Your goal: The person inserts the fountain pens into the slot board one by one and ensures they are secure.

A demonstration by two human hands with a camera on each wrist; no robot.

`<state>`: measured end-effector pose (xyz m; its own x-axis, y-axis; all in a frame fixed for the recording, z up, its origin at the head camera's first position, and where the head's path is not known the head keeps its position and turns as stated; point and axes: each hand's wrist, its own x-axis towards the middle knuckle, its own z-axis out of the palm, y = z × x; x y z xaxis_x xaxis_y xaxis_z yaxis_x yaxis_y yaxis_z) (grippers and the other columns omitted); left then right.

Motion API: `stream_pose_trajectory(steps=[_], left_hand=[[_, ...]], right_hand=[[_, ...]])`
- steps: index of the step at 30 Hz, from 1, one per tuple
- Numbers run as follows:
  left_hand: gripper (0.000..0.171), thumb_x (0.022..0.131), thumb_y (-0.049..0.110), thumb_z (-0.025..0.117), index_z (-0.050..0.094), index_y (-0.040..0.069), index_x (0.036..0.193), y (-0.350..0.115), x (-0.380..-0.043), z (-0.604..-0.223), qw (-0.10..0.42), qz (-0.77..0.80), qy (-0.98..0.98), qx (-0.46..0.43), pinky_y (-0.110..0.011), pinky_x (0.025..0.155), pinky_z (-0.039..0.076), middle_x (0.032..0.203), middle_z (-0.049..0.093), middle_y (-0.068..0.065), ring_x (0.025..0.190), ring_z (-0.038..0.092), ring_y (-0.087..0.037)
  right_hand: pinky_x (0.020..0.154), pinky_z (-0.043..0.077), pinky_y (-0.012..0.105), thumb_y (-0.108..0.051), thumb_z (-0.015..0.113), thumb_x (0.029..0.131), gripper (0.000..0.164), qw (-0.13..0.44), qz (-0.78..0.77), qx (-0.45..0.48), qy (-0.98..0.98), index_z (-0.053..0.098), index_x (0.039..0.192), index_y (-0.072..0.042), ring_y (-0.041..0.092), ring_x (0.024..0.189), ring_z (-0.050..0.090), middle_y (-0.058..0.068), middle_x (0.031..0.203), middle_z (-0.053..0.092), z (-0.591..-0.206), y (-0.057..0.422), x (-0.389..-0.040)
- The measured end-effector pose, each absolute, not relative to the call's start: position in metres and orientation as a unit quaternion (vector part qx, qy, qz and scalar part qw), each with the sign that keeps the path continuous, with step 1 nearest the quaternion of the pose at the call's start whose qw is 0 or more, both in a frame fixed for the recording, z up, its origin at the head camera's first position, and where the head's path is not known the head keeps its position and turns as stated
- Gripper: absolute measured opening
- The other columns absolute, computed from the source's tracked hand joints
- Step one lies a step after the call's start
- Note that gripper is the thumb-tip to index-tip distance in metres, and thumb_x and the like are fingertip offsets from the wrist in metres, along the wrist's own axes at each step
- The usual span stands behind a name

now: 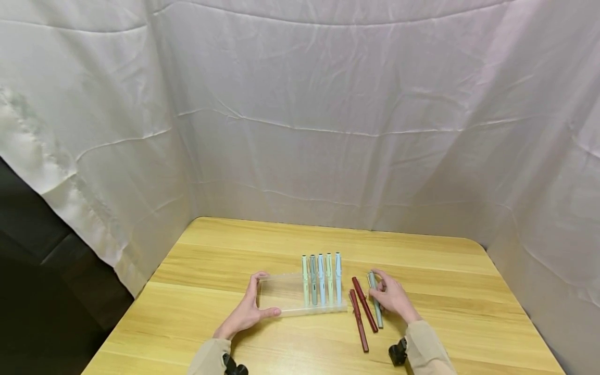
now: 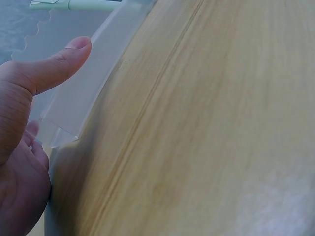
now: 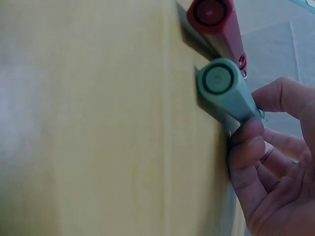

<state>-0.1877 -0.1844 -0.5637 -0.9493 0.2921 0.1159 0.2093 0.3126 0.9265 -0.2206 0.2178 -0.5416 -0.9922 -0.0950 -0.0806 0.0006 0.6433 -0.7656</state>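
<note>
Our right hand (image 1: 392,298) pinches the loose grey-green pen (image 1: 378,314); we should steady the clear tray (image 1: 281,293) (left hand (image 1: 249,308) gripping its end)

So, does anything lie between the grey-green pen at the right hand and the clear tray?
Yes: two dark red pens lie side by side between the grey-green pen that the right hand pinches and the clear tray. Both lie flat, so lifting over them should probably clear.
</note>
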Motion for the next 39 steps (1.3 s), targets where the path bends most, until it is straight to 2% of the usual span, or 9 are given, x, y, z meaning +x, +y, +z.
stream_pose_trajectory(steps=[5,10,21,31,39], left_hand=[[0.093,0.076,0.016,0.087,0.026,0.008,0.147,-0.184,-0.188,-0.563,0.039,0.564,0.811,0.146,-0.072,0.122,0.0,0.159,0.024,-0.021,0.155,0.008,-0.046],[0.093,0.077,0.016,0.087,0.026,0.009,0.147,-0.184,-0.188,-0.563,0.042,0.567,0.81,0.146,-0.071,0.122,-0.001,0.16,0.023,-0.021,0.155,0.006,-0.046],[0.093,0.077,0.017,0.087,0.026,0.009,0.147,-0.184,-0.189,-0.564,0.039,0.564,0.811,0.151,-0.073,0.12,0.001,0.159,0.023,-0.021,0.154,0.008,-0.047],[0.094,0.076,0.016,0.087,0.026,0.01,0.147,-0.184,-0.187,-0.562,0.043,0.563,0.813,0.14,-0.071,0.121,0.001,0.159,0.024,-0.021,0.154,0.009,-0.047],[0.095,0.075,0.017,0.087,0.026,0.01,0.147,-0.183,-0.186,-0.562,0.044,0.561,0.815,0.137,-0.07,0.122,0.001,0.159,0.024,-0.021,0.154,0.009,-0.047]], right_hand=[[0.045,0.05,0.026,-0.007,0.063,0.092,0.064,0.056,-0.446,-0.023,0.893,0.039,0.151,-0.002,0.014,0.051,0.054,0.009,0.084,0.059,-0.541,0.218,-0.22],[0.049,0.054,0.026,-0.01,0.064,0.09,0.065,0.034,-0.441,-0.005,0.897,0.041,0.151,-0.004,0.013,0.055,0.056,0.012,0.091,0.065,-0.539,0.219,-0.219],[0.051,0.056,0.024,-0.009,0.064,0.089,0.067,0.001,-0.432,-0.015,0.902,0.04,0.151,-0.003,0.013,0.057,0.062,0.012,0.087,0.069,-0.533,0.222,-0.216],[0.048,0.057,0.028,-0.007,0.061,0.093,0.068,-0.007,-0.455,-0.022,0.89,0.032,0.155,-0.008,0.018,0.055,0.064,0.02,0.102,0.066,-0.524,0.219,-0.212],[0.049,0.058,0.026,-0.005,0.06,0.096,0.065,-0.037,-0.467,-0.051,0.882,0.033,0.155,-0.009,0.008,0.052,0.056,0.018,0.099,0.064,-0.519,0.212,-0.208]])
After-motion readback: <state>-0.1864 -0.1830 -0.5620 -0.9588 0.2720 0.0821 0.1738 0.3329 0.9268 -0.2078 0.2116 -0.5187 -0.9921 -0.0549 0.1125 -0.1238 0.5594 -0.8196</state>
